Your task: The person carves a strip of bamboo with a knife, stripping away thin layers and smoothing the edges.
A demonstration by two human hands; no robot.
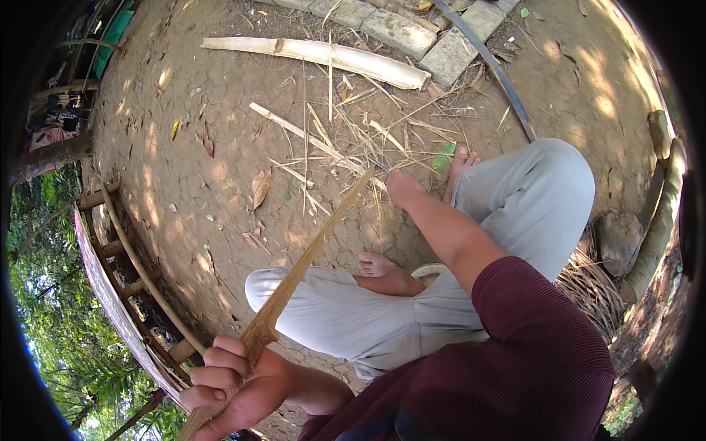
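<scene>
My left hand (246,386), low at the left, is wrapped round the near end of a long bamboo strip (312,253). The strip slants up and away past my left knee, with a knobby joint just beyond my fingers. Its far end meets the thin dark blade of a knife (377,164). That knife is in my closed right hand (404,188), whose fingers hide the handle. Beneath the blade, pale bamboo shavings and slivers (360,132) lie scattered over the soil, so the exact contact is hard to make out.
A wide split bamboo piece (316,53) lies beyond the shavings, near a row of grey bricks (397,33). A dark curved strip (489,62) runs toward my right knee. Bamboo railing (147,275) lines the left; a stick bundle (594,298) and stone (619,241) sit at right.
</scene>
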